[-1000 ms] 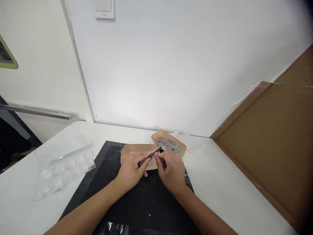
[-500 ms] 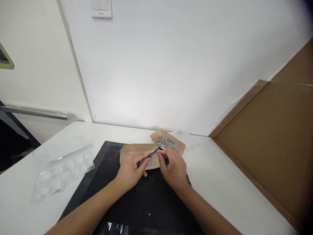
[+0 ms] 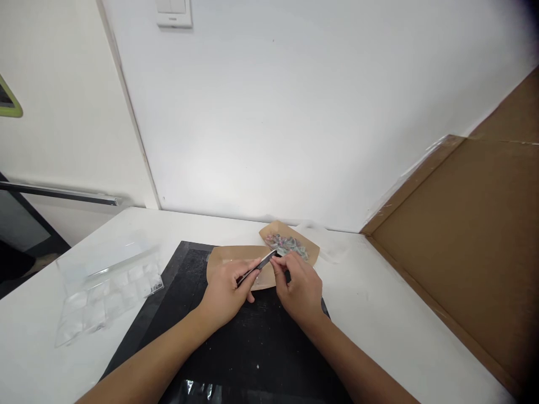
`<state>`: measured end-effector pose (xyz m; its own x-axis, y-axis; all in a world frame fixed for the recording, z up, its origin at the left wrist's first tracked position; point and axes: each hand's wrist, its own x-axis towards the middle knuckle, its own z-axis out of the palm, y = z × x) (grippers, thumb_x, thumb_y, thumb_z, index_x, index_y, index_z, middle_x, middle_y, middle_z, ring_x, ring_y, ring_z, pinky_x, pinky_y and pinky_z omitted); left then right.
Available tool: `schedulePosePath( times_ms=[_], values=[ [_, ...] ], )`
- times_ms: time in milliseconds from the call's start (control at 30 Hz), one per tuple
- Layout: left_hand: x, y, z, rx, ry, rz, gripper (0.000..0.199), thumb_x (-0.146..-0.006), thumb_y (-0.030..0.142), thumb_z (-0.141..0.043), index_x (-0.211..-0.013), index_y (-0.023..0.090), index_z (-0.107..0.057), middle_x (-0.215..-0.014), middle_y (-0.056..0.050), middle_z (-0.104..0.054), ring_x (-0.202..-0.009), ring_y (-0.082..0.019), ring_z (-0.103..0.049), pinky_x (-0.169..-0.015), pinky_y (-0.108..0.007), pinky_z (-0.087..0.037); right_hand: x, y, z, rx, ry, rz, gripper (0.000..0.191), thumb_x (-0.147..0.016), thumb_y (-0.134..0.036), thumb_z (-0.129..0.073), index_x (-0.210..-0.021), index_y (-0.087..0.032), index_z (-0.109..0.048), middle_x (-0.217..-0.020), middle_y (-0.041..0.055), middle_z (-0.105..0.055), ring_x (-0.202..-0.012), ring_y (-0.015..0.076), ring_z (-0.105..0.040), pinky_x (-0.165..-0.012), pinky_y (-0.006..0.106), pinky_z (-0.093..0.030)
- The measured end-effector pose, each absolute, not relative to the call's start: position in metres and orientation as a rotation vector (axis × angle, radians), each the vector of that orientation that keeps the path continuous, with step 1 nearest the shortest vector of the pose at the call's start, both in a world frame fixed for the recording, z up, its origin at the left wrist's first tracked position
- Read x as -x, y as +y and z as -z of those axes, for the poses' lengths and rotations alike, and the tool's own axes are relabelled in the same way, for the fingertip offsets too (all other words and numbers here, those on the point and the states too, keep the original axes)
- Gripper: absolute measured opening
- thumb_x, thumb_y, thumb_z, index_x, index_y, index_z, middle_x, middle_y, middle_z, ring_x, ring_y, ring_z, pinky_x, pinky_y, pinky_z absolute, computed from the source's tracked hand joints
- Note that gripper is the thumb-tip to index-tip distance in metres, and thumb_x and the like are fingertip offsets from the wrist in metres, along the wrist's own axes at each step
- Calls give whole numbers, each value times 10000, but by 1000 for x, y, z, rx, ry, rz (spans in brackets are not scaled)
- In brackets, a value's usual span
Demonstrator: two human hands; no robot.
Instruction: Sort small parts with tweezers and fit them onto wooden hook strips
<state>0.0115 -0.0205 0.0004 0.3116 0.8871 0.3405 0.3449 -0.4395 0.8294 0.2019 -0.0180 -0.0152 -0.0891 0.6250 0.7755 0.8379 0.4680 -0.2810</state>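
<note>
My left hand (image 3: 229, 283) pinches a slim dark strip-like tool (image 3: 257, 268) with a light edge, which slants up to the right. Thumb and fingers of my right hand (image 3: 298, 283) are pressed together at the tool's upper end; whatever is between them is too small to make out. Beneath and behind my hands lies a brown paper tray (image 3: 240, 253), partly covered by them. A second brown tray (image 3: 312, 251) behind my right hand holds small wrapped pieces (image 3: 287, 245) in pink and green tones.
A black mat (image 3: 248, 350) lies under my forearms on the white table (image 3: 370, 314). To the left is a clear compartment box (image 3: 109, 297) with its lid open. Clear plastic (image 3: 332, 247) lies by the wall. Brown cardboard (image 3: 467, 241) stands at the right.
The view has shifted very slightly. Both hands keep almost the same pose around the tool. At the far left edge, a dark shape beyond the table has moved.
</note>
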Motion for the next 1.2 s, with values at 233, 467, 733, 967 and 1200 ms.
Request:
schedulePosePath(
  times_ms=[233,467,733,967,1200],
  values=[
    [-12,-19,1,-1927,1067,-1102,360,-1019,358,-546,-1336,257,-685,-976,-21,-791,-533,-94,-680,-674,-243,-553,-195,-25,14,1189,-1913,321,203,-1021,-267,-546,-833,-213,-603,-740,2,-615,-661,159,-549,-645,299,-345],
    [-13,-22,-1,-1925,1032,-1131,326,-1007,317,-568,-1296,264,-709,-904,8,-760,-508,-81,-672,-726,-251,-561,-206,-17,16,1297,-1766,296,173,-1015,-295,-570,-871,-220,-627,-756,0,-633,-707,161,-601,-662,286,-389],
    [-12,-21,0,-1955,1021,-1126,337,-1018,315,-549,-1320,272,-693,-966,-7,-778,-498,-80,-671,-719,-254,-564,-194,-28,17,1186,-1901,258,171,-1018,-269,-558,-866,-213,-613,-761,6,-620,-684,152,-566,-636,280,-377],
    [-12,-23,-4,-1936,1041,-1121,330,-1007,325,-565,-1289,244,-716,-831,1,-768,-520,-108,-687,-762,-274,-573,-203,-20,16,1255,-1789,313,156,-1011,-288,-578,-882,-222,-636,-757,-4,-638,-689,152,-593,-641,278,-381],
    [-11,-22,-1,-1928,996,-1112,342,-1019,350,-535,-1294,251,-712,-1060,-43,-774,-487,-85,-670,-719,-270,-581,-200,-23,18,1240,-1817,305,169,-1012,-294,-572,-867,-223,-620,-755,2,-633,-684,157,-590,-636,287,-386]
  ],
)
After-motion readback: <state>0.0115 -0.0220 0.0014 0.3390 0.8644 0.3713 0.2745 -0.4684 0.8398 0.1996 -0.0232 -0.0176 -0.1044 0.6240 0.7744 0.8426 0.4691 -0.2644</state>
